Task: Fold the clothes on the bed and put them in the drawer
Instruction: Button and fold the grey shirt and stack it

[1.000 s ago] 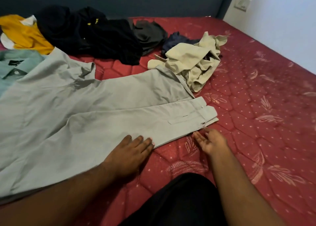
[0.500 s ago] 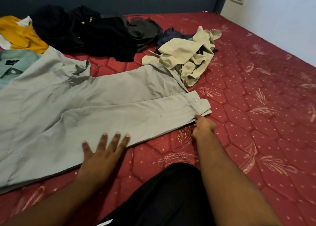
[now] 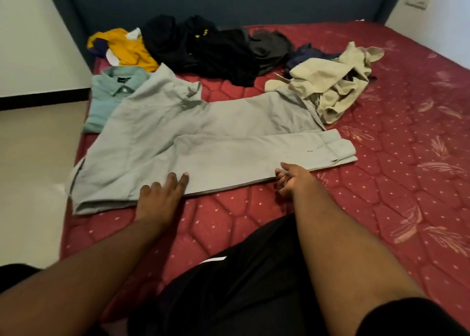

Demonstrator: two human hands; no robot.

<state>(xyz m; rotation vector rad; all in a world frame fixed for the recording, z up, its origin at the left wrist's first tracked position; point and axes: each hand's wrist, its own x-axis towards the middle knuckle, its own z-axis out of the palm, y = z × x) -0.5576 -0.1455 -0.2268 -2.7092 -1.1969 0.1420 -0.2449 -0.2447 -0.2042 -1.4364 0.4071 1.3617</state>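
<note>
Grey trousers (image 3: 216, 142) lie flat across the red mattress (image 3: 407, 183), folded leg on leg, with the waistband to the right. My left hand (image 3: 160, 198) rests with straight fingers on their near edge, about the middle of the legs. My right hand (image 3: 290, 179) is at the near edge closer to the waistband, thumb on top of the cloth and fingers curled at the hem, pinching it. No drawer is in view.
Behind the trousers lie a teal shirt (image 3: 109, 94), a yellow garment (image 3: 127, 48), black clothes (image 3: 203, 46), a dark grey piece (image 3: 269, 46) and crumpled beige cloth (image 3: 330, 86). The blue headboard (image 3: 229, 2) closes the far side. The mattress edge and floor are at the left. My black-clad knee (image 3: 241, 285) is in front.
My right hand has slid left from the waistband corner along the near edge. My left hand stays on the near edge of the legs. My view has pulled back.
</note>
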